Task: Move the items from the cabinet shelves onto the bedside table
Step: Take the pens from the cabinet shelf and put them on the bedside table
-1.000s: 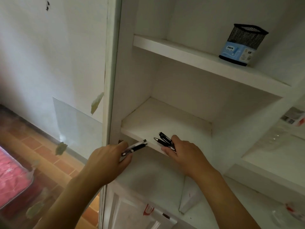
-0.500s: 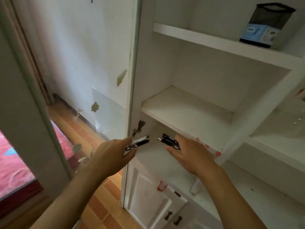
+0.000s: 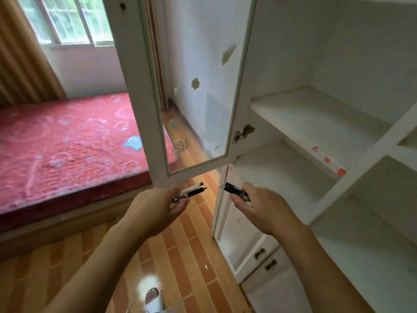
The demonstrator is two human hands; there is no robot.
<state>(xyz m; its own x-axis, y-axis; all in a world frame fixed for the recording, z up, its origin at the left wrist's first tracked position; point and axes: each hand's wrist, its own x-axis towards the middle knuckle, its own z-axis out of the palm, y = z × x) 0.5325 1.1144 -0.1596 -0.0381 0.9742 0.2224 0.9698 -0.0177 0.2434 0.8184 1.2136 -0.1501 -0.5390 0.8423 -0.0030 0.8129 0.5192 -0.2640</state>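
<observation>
In the head view, two pens (image 3: 190, 192) are gripped in the left hand (image 3: 155, 211), fingers curled round their lower ends, so that the free ends project up and to the right beyond the thumb. A second bunch of pens (image 3: 235, 191) is pinched in the right hand (image 3: 264, 211), its tips directed up and left toward the left hand's pens; the two bundles are near each other but apart. The left-hand pens are seen as one white and one black barrel with a silver section; the right-hand ones are black with a metal tip. The cabinet shelves (image 3: 316, 114) lie above and right of the right hand, the glass door (image 3: 144, 91) above the left hand, the red bed (image 3: 67, 143) to its left.
</observation>
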